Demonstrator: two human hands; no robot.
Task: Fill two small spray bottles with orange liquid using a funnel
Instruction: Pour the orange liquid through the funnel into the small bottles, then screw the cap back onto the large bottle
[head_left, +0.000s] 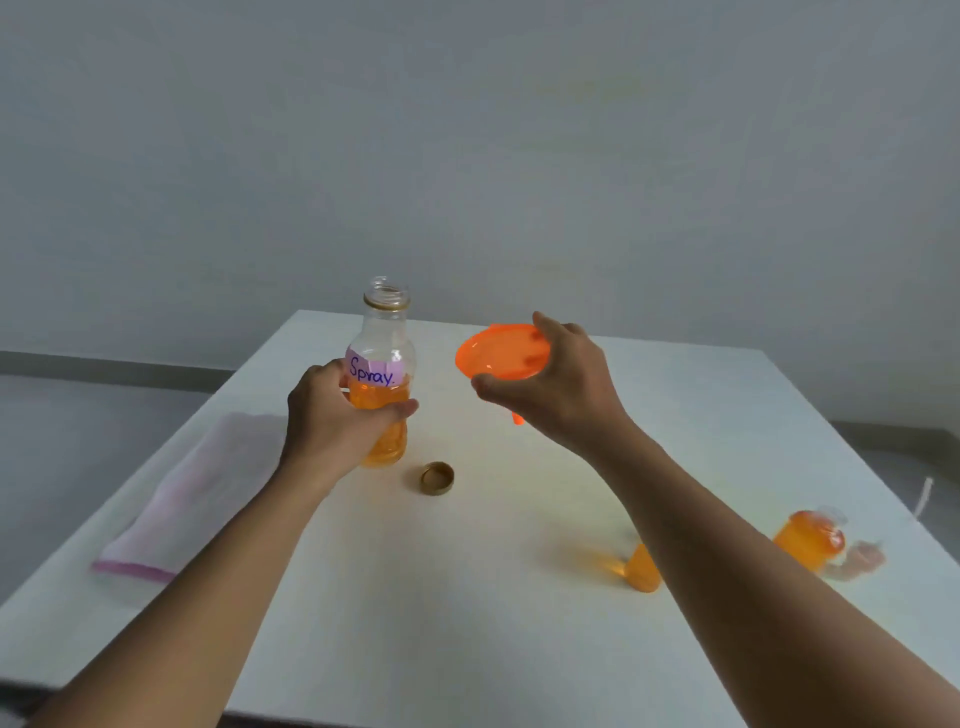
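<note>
Funnel (501, 352) in right hand (558, 387) (left hand (332, 415) around bottle (383, 358))

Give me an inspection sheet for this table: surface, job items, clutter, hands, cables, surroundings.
Surface: white table, no spill visible.
Job's things: uncapped bottle labelled Spray, upright, about half full of orange liquid; orange funnel held in the air; two small bottles with orange liquid near right, blurred.
Clutter: gold cap lying loose; pink-edged cloth at left; thin white tube at right edge.
Hands: left hand grips the labelled bottle; right hand holds the funnel.
Cables: nothing seen.
Surroundings: plain grey wall.
</note>
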